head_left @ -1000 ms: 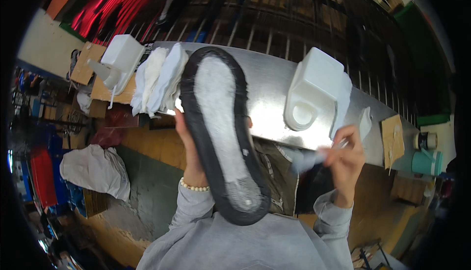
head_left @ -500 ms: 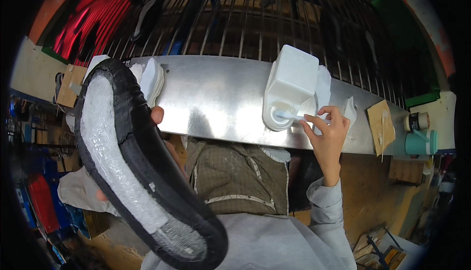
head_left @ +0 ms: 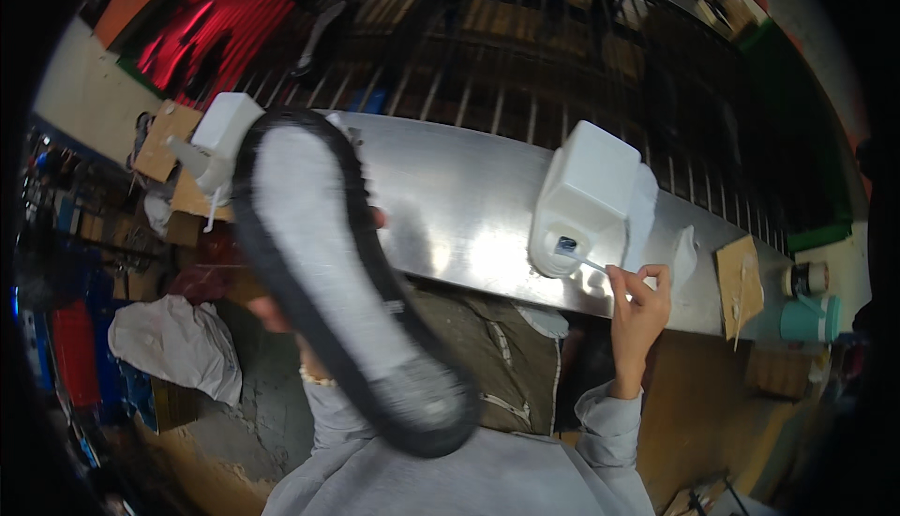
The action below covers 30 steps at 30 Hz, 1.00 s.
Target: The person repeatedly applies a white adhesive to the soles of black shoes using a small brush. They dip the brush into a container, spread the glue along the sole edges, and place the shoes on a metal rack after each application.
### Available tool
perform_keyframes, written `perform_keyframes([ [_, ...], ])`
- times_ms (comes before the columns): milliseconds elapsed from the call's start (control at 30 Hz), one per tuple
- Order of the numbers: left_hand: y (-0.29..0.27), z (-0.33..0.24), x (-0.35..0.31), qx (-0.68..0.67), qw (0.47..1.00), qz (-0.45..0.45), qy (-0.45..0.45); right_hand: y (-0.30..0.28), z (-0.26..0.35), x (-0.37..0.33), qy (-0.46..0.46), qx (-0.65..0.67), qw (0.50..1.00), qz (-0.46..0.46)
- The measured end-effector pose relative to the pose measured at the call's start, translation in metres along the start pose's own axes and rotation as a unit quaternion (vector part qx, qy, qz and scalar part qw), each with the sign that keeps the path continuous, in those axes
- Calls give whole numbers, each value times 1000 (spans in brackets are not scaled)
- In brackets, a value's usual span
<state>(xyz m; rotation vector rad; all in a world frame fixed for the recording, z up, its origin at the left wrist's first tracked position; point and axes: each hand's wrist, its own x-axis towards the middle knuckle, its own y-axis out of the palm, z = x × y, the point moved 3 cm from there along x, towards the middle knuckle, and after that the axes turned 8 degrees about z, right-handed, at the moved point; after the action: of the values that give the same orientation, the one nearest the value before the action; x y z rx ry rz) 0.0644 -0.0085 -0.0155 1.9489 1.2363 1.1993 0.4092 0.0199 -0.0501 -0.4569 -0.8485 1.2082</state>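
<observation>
Now the shoe [head_left: 347, 282] has swung back toward the middle, and its pale sole with a black rim faces up. It hides most of the left hand [head_left: 272, 314], which holds it from below, so I cannot tell how those fingers are bent. The right hand [head_left: 639, 302] pinches a thin brush [head_left: 583, 259] between its fingers, and the brush tip sits in the open mouth of the white jug [head_left: 589, 199]. That jug stands on the shiny metal surface [head_left: 450, 207], right of the shoe. Left of the shoe stands another white jug [head_left: 221, 134].
</observation>
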Motion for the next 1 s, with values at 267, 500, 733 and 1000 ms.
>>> perform_keyframes([
  [267,0,27,-28,272,959,-83,4,-30,91,8,-186,255,945,83],
  [500,0,40,-17,330,939,-58,-73,-23,131,17,-231,241,942,36],
  [733,25,43,-3,389,917,18,-87,-34,147,31,-249,198,948,-16],
  [1000,48,36,8,456,884,75,-71,-46,150,43,-262,191,944,-69],
])
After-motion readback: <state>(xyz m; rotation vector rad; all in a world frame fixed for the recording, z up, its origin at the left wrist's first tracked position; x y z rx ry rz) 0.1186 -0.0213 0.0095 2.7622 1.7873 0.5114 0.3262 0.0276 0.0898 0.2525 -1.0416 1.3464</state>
